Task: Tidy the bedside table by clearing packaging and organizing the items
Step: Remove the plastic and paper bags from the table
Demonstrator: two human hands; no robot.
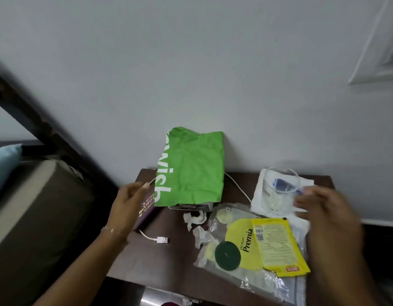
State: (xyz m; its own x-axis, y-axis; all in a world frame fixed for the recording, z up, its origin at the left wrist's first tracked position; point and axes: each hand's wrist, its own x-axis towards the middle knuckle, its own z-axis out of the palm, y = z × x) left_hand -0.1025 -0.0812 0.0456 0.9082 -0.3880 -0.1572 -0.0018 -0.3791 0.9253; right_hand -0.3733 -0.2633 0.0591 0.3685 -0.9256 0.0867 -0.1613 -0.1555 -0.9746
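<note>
Occupying the lower centre of the frame, a dark brown worktop stands against a pale wall, with a bed edge at lower left.

Green paper bag: upright at the back of the worktop, crumpled, white lettering down its left side; it leans over a small white box at its foot.

Purple case: gold print, lying just left of the bag, partly behind the left hand.

White cable: USB plug lying free on the worktop in front of the case; another stretch of white cord runs behind the bag.

Crumpled white wrappers: two scraps, centre of the worktop.

Clear plastic packet: yellow "Premia" label and dark green disc, lower right; a yellow sachet lies on top of it.

Clear glass: right rear, resting on white paper; something blue shows through it.

Left hand: centre left, fingers loosely spread, hovering over the case, holding nothing visible.

Right hand: right of the frame, blurred, fingers apart near the glass; whether it touches the glass cannot be told.
</note>
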